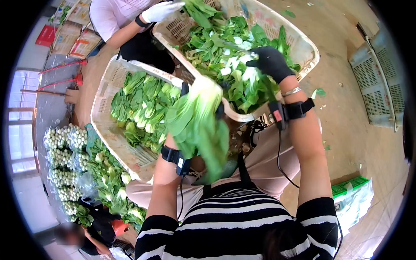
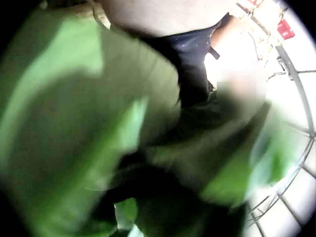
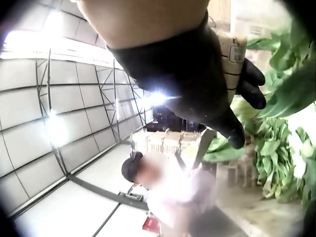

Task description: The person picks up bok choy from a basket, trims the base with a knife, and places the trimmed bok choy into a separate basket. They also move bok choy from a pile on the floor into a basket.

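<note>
A bunch of bok choy (image 1: 200, 102) hangs over the gap between two crates, pale base up and leaves trailing down. My left hand (image 1: 220, 112), in a dark glove, grips it from behind and is mostly hidden by it. Blurred bok choy leaves (image 2: 89, 98) fill much of the left wrist view. My right hand (image 1: 272, 63), in a black glove, is over loose leaves (image 1: 247, 80) in the far crate. In the right wrist view, a beige labelled piece (image 3: 233, 59) shows between the bent fingers and palm; I cannot tell whether the hand holds it.
The far crate (image 1: 308, 43) holds loose leaves; the left crate (image 1: 99, 93) holds bok choy bunches. Another person's white-gloved hand (image 1: 162, 11) is at the far crate's rim. More bok choy (image 1: 115, 186) lies left of my legs, beside bagged pale vegetables (image 1: 65, 151). Empty-looking crates (image 1: 372, 82) stand right.
</note>
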